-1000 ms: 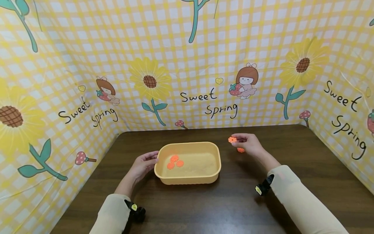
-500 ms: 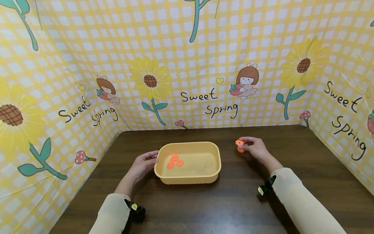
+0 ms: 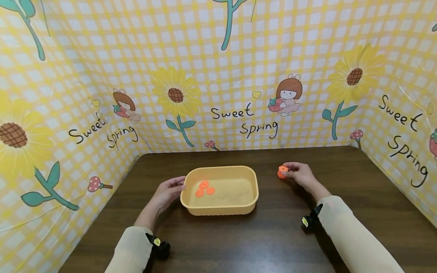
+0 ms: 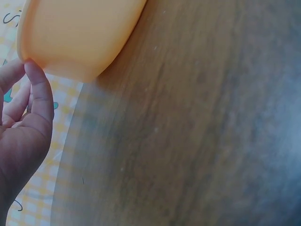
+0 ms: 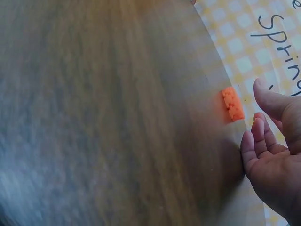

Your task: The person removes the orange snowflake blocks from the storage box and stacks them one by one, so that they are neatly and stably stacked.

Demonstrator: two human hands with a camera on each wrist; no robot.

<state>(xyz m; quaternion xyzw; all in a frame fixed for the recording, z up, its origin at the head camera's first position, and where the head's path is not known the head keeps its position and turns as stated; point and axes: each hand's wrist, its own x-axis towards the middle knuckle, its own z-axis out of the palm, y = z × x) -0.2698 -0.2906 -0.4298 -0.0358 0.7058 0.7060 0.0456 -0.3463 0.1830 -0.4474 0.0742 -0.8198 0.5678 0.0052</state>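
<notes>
Right hand (image 3: 300, 175) is pinching an orange flower chip (image 3: 282, 169) w/ another chip touching beneath on the counter (image 3: 273, 235), at 3 o'clock of the yellow tub (image 3: 250, 182); left hand (image 3: 167, 191) is resting spread-fingered against tub's 9 o'clock rim; next move prob. calls for gathering both chips securely.

My left hand (image 4: 21, 136) is sitting at the left edge of the frame, palm facing the camera. Its fingers (image 4: 41, 92) are pointing up, and one fingertip is touching the rounded bottom corner of the yellow-orange tub (image 4: 77, 33). The tub is filling the top left corner, showing only its outer wall and rim edge. It's resting on the dark wooden table (image 4: 197, 132), which is taking up most of the frame. A strip of yellow checked backdrop (image 4: 44, 188) is showing past the table edge, behind my hand.
</notes>
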